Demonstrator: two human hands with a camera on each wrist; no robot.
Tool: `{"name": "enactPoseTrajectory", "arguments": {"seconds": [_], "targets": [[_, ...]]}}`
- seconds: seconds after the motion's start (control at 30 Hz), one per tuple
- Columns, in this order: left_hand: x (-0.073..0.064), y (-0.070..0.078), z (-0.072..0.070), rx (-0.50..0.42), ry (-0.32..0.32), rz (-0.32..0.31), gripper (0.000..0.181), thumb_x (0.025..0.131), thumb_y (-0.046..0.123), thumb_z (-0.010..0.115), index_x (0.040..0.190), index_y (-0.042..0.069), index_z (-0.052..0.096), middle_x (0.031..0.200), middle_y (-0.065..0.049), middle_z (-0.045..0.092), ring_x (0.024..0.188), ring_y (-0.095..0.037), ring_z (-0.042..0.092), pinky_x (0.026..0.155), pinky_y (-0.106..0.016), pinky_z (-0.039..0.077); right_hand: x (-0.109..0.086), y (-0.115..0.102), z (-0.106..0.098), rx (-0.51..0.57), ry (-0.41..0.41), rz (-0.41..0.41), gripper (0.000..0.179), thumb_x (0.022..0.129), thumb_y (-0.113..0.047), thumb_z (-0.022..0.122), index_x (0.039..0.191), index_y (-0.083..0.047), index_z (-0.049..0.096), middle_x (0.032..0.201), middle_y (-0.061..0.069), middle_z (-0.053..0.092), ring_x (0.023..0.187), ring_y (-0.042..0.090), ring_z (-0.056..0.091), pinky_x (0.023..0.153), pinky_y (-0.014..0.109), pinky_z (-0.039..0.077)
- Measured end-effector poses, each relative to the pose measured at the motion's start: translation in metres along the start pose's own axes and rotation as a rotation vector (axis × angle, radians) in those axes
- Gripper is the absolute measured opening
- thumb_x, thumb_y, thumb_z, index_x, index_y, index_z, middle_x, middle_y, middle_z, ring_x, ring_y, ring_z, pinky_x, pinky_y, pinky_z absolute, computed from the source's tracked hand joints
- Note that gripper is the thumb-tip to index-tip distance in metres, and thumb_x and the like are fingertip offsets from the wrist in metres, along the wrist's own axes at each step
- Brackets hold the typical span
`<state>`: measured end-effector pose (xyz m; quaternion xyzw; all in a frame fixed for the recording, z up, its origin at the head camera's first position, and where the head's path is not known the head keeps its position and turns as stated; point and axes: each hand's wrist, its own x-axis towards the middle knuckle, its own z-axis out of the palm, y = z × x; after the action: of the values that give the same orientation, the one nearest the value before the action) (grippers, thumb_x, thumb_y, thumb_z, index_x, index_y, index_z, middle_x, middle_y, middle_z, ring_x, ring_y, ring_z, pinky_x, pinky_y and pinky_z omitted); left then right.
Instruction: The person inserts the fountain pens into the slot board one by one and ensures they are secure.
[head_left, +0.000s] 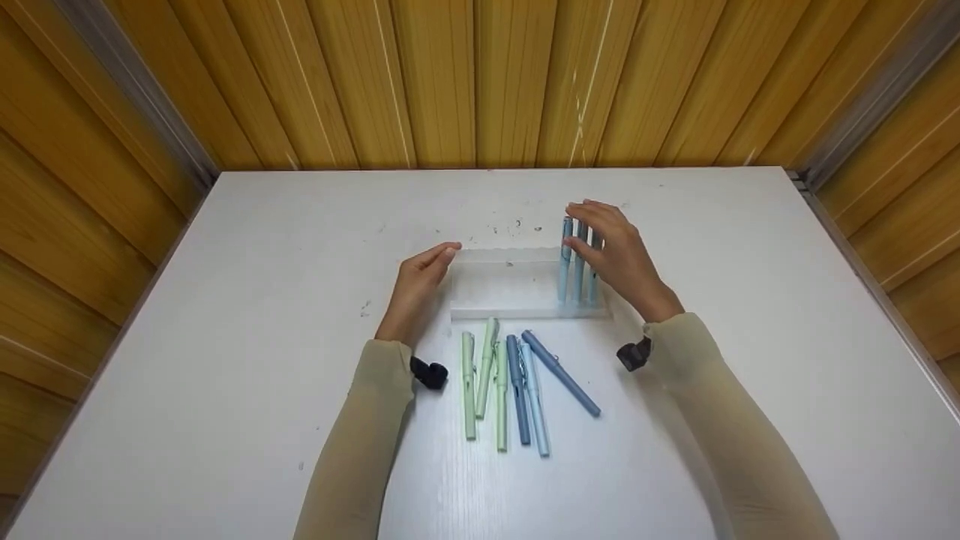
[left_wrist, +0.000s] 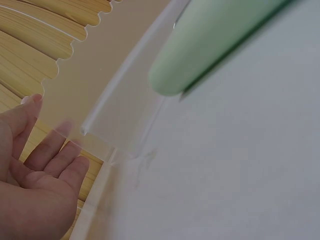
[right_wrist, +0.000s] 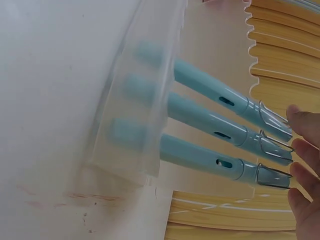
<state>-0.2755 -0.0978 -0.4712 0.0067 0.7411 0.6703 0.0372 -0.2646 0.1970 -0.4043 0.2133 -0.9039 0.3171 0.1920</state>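
A clear plastic pen stand [head_left: 517, 311] with a scalloped back panel stands on the table. My left hand [head_left: 424, 281] pinches the back panel's left edge, thumb in front and some fingers showing through the plastic. Three light blue pens [right_wrist: 202, 120] stand side by side at the stand's right end, clipped caps up, lower ends inside its frosted front pocket. My right hand [head_left: 619, 247] is at their tops, its loosely bent fingertips right at the cap ends. In the left wrist view a green pen [left_wrist: 195, 50] looms large and blurred in front of the stand.
Before the stand lie loose pens: three light green ones, including a leftmost green pen [head_left: 469, 386], a light blue pen [head_left: 534, 401], an upright-lying dark blue pen [head_left: 517, 390] and a slanted dark blue pen [head_left: 562, 375]. Wood-look panels [head_left: 510, 82] wall the white table [head_left: 225, 337].
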Motion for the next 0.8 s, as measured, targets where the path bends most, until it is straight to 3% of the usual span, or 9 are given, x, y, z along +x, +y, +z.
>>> {"name": "enactPoseTrajectory", "arguments": {"seconds": [0.23, 0.43, 0.57, 0.8], "targets": [[0.001, 0.001, -0.001, -0.029, -0.011, -0.017, 0.038, 0.093, 0.044, 0.06, 0.124, 0.021, 0.066, 0.138, 0.004, 0.056, 0.136, -0.014, 0.044, 0.112, -0.031, 0.037, -0.012, -0.011, 0.004, 0.03, 0.043, -0.154, 0.042, 0.085, -0.01, 0.073, 0.125, -0.004, 0.063, 0.125, 0.013, 0.064, 0.12, 0.027, 0.057, 0.103, 0.042, 0.047], [0.001, 0.002, -0.002, -0.005, -0.012, -0.011, 0.041, 0.093, 0.045, 0.059, 0.125, 0.02, 0.065, 0.139, 0.003, 0.056, 0.136, -0.015, 0.044, 0.112, -0.031, 0.037, -0.026, -0.02, 0.01, 0.171, -0.045, -0.187, 0.033, 0.083, -0.01, 0.074, 0.115, -0.004, 0.068, 0.111, 0.01, 0.07, 0.1, 0.022, 0.067, 0.088, 0.034, 0.056], [0.001, 0.002, -0.001, 0.017, -0.005, 0.0, 0.042, 0.092, 0.047, 0.059, 0.125, 0.021, 0.065, 0.138, 0.003, 0.057, 0.135, -0.015, 0.045, 0.112, -0.032, 0.038, -0.038, -0.026, 0.013, 0.266, -0.162, -0.097, 0.029, 0.084, -0.012, 0.074, 0.112, -0.006, 0.07, 0.104, 0.008, 0.071, 0.088, 0.016, 0.069, 0.08, 0.027, 0.058], [0.0, 0.002, -0.001, 0.026, -0.006, -0.001, 0.042, 0.092, 0.048, 0.058, 0.124, 0.022, 0.065, 0.138, 0.004, 0.056, 0.135, -0.014, 0.044, 0.112, -0.032, 0.037, -0.054, -0.037, 0.017, 0.313, -0.384, 0.172, 0.031, 0.084, -0.017, 0.075, 0.112, -0.004, 0.07, 0.1, 0.008, 0.072, 0.085, 0.016, 0.067, 0.075, 0.024, 0.058]]}}
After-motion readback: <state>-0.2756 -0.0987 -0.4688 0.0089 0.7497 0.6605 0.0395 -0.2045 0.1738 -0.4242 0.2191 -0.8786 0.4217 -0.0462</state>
